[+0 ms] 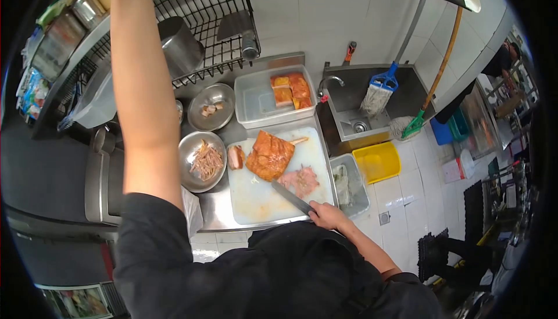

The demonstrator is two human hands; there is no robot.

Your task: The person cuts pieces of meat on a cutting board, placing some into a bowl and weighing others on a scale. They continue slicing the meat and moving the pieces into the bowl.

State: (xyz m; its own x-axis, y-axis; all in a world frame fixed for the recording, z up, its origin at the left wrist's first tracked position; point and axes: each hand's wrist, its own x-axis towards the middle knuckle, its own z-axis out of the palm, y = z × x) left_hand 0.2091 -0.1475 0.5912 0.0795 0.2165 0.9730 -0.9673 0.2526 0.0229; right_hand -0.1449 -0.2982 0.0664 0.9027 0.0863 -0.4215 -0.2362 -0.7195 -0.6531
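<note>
My right hand point(328, 215) is closed around the handle of a knife point(290, 197), whose blade lies low over the cutting board point(256, 205). Near the tip are a large browned piece of roast meat point(270, 155) and a flat heap of pale pink meat shreds point(302, 180). A smaller cut of meat point(235, 157) sits on the board's left side. My left arm stretches up past the shelf at the upper left, and the hand itself is beyond the top edge of the picture.
Left of the board stand a steel bowl of shredded meat point(189, 180) and another bowl with small chunks point(203, 124). Behind is a plastic tub point(256, 115) with roast pieces. To the right are a sink point(343, 136) with mops, a yellow bin point(378, 174) and a grey bin point(363, 200).
</note>
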